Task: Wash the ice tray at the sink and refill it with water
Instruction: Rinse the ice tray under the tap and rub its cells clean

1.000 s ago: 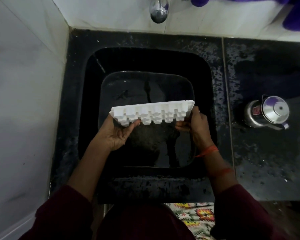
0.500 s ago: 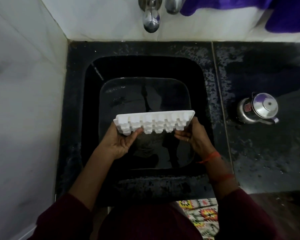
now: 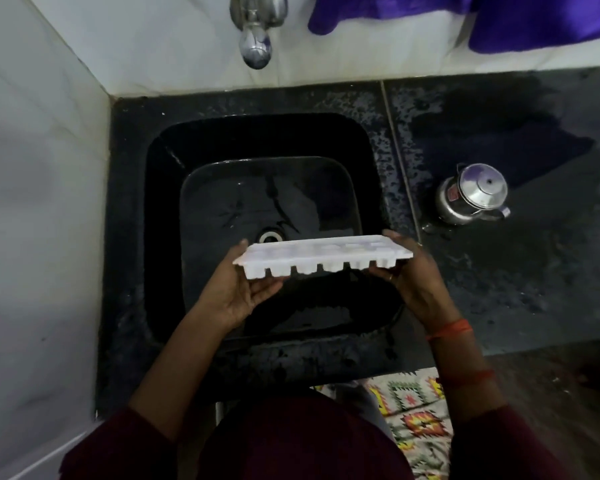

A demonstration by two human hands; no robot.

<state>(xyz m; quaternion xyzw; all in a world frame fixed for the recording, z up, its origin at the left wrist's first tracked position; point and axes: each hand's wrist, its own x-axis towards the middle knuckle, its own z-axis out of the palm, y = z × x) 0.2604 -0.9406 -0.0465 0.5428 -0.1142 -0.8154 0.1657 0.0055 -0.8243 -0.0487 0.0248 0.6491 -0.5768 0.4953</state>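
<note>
The left hand [image 3: 238,292] and right hand [image 3: 413,278] gripped the ice tray [image 3: 323,256] by its ends, cups up, above the sink [image 3: 160,202]; a steel pot [image 3: 471,194] stood on the bench [image 3: 534,271], right.

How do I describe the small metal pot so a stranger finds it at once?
Start at the black sink. On the dark counter right of it stands a metal pot. Unlike the white ice tray held nearby, it is round and shiny, with a knobbed lid.

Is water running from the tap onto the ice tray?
No; no stream leaves the tap, and the ice tray is held well short of it over the sink.
</note>
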